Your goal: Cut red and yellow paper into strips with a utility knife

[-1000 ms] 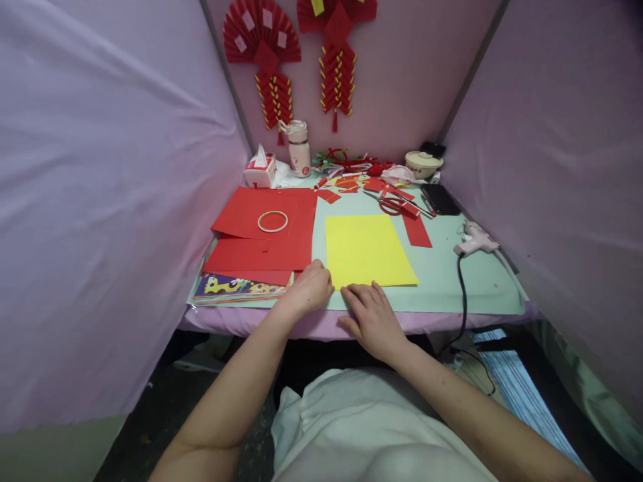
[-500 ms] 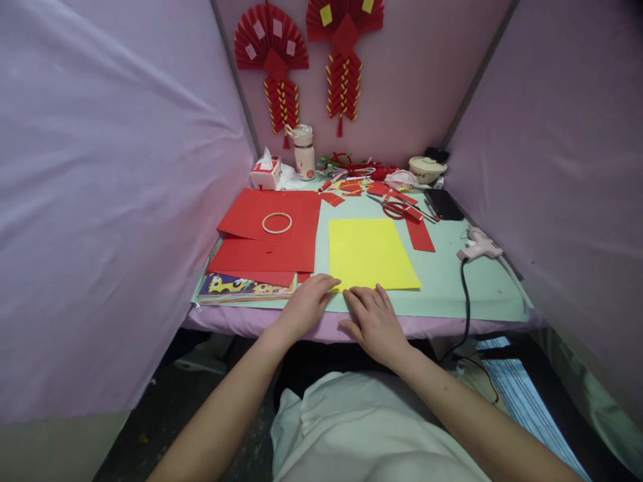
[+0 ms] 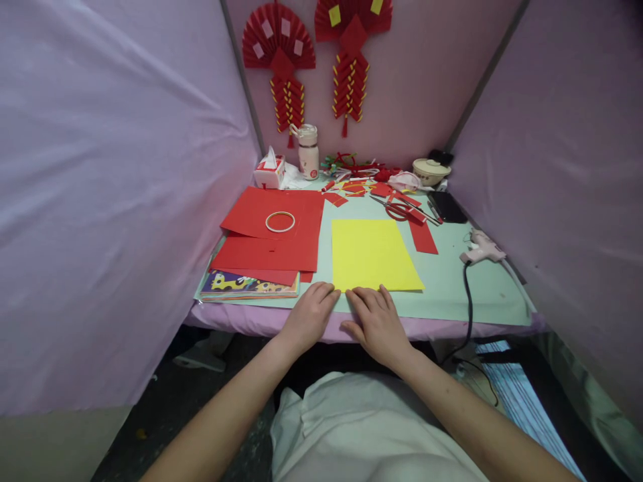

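Both hands sit at the near edge of the pale green cutting mat (image 3: 452,281), side by side, palms down, fingers loosely spread, nothing gripped. Left hand (image 3: 307,316) lies flat with fingertips touching the near left corner of the yellow rectangular paper sheet (image 3: 374,254); right hand (image 3: 378,321) lies flat just beside it, fingertips at the sheet's near edge, around 6 o'clock of the sheet. Yellow sheet lies flat mid-mat, long side running away from the person, all four edges visible and unfolded. At its 9 o'clock, nearly touching, a stack of red paper sheets (image 3: 271,248) with a white ring (image 3: 280,221) on top; a colourful printed booklet (image 3: 246,284) pokes out under the stack's near edge. At 3 o'clock a red paper strip (image 3: 422,236), then bare mat out to the white hot glue gun (image 3: 481,249), its black cord (image 3: 469,308) dropping over the table's near edge. At 12 o'clock, red-handled scissors (image 3: 402,209), red scraps, a black phone (image 3: 449,207), a cream lidded bowl (image 3: 431,171), a white bottle (image 3: 308,151), a tissue pack (image 3: 269,173). Lilac fabric walls (image 3: 125,187) close in left, right and back; open room is mainly the bare mat right of the sheet.
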Tool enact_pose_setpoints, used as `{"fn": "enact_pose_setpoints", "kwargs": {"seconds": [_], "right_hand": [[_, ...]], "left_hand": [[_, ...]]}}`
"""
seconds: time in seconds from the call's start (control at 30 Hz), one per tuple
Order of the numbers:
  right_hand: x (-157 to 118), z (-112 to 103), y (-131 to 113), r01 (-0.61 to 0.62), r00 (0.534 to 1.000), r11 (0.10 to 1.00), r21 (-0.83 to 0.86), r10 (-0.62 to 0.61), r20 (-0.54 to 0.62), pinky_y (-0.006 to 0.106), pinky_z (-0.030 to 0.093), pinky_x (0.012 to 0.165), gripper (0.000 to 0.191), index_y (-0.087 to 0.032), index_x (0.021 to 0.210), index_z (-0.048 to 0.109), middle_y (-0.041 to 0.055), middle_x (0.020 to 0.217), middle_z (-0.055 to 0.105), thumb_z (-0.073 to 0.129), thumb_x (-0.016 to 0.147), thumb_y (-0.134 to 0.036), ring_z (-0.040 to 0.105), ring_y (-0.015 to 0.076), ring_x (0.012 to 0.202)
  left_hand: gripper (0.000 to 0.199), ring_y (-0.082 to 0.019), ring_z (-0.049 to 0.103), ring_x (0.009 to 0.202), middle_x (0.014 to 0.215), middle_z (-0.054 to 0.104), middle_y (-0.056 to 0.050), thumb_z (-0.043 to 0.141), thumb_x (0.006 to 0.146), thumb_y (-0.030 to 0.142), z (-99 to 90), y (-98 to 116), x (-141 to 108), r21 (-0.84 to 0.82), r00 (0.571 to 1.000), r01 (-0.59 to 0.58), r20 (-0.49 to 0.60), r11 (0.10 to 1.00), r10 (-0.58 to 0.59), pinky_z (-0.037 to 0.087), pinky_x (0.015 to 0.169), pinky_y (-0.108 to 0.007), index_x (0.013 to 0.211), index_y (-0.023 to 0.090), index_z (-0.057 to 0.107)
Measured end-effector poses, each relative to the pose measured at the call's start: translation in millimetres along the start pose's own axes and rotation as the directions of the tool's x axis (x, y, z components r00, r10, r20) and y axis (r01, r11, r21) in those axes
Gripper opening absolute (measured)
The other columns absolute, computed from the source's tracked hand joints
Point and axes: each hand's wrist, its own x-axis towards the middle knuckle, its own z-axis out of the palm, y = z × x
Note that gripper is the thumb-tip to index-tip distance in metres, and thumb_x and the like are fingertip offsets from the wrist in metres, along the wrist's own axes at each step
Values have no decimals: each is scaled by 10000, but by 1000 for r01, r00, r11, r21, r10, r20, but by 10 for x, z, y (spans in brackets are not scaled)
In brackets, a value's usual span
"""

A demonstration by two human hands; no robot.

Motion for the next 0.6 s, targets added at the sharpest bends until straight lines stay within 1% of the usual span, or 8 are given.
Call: {"fn": "enact_pose_setpoints", "kwargs": {"seconds": [0.13, 0.23, 0.4, 0.6], "right_hand": [[2, -20, -10, -10, 1000, 1000, -2, 10, 15, 514, 195, 1193, 559, -160, 1397, 522, 136, 1325, 592, 551, 950, -494, 504, 264, 1242], [5, -32, -15, -21, 999, 1000, 14, 20, 27, 517, 171, 1195, 553, -176, 1407, 515, 131, 1330, 589, 538, 957, -498, 497, 259, 1255], [15, -60, -29, -56, 997, 998, 41, 54, 53, 559, 125, 1184, 517, -206, 1399, 525, 130, 1332, 588, 521, 969, -494, 501, 262, 1253], [33, -80, -43, -75, 995, 997, 35, 73, 67, 575, 117, 1179, 508, -221, 1390, 532, 130, 1334, 587, 525, 964, -499, 503, 267, 1252]], "left_hand": [[255, -243, 572, 1090, 1140, 628, -143, 469, 964, 99, -5, 9, 5, -47, 999, 46, -22, 998, -47, 532, 974, -446, 1178, 126, 607], [237, -237, 580, 1084, 1138, 635, -137, 472, 960, 88, -11, 12, 15, -64, 996, 82, -35, 995, -85, 534, 973, -437, 1152, 128, 607], [231, -241, 581, 1086, 1134, 634, -141, 485, 948, 74, -15, 22, 21, -67, 995, 92, -33, 994, -94, 531, 980, -438, 1141, 113, 606], [232, -243, 582, 1096, 1145, 634, -144, 473, 953, 80, -5, 26, 13, -72, 994, 100, -38, 992, -103, 529, 984, -447, 1133, 120, 612]]}}
